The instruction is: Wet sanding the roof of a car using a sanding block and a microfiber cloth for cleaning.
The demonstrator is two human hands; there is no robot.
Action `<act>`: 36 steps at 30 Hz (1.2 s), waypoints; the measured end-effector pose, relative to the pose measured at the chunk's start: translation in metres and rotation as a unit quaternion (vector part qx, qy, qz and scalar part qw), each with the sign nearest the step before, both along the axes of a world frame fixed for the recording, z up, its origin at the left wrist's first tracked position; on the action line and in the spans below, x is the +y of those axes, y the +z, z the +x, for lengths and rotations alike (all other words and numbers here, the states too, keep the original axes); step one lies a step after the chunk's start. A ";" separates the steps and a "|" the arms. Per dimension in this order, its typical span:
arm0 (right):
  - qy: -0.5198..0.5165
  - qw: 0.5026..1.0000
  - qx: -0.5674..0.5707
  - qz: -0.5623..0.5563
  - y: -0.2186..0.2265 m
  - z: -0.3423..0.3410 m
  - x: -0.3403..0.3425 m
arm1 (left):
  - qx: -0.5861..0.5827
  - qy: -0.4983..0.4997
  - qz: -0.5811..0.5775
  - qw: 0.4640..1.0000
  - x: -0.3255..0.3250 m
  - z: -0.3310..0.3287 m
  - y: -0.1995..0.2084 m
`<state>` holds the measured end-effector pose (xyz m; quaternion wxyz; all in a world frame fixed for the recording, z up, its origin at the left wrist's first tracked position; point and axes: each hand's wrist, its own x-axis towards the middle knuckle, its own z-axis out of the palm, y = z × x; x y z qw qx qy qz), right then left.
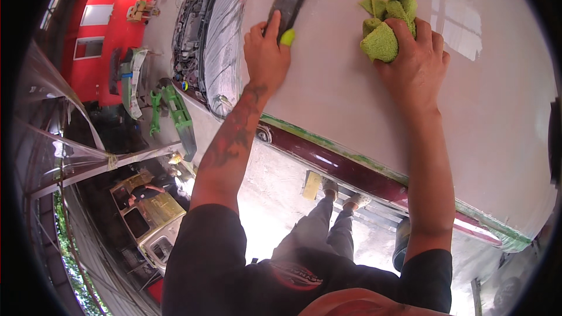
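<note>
A broad, pale grey vehicle panel (345, 99) lies under both hands, wet-looking and glossy in places. My left hand (266, 55) is closed on a long dark sanding block (288, 3), pressed flat to the panel, its index finger stretched along the top. A bright yellow-green end (287, 37) of the block shows beside the thumb. To the right, my right hand (418, 61) grips a crumpled green cloth (383, 41) that rests on the same surface. Some of the cloth is hidden by the fingers.
Plastic sheeting (225, 35) borders the exposed engine bay (190, 29) at left. A maroon side with a green-edged strip (328, 140) runs along the near edge. A dark bucket (401, 243) stands by my feet. Another person (153, 190) is near a yellowish vehicle body (158, 216).
</note>
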<state>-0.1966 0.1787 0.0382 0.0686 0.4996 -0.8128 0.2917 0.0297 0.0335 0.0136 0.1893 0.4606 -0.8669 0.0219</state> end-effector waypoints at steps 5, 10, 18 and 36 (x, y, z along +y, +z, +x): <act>-0.003 1.000 0.025 -0.003 -0.009 -0.006 0.000 | 0.091 0.063 0.037 0.993 -0.026 -0.006 -0.013; -0.004 1.000 0.027 0.002 -0.008 -0.008 0.000 | 0.042 0.073 0.225 0.971 -0.041 -0.004 0.024; -0.005 0.998 0.012 0.055 -0.002 -0.008 0.000 | -0.126 0.057 0.246 0.959 -0.037 0.002 0.039; -0.015 0.998 0.017 0.066 -0.007 -0.014 0.003 | -0.002 -0.002 0.076 0.997 0.117 0.002 -0.012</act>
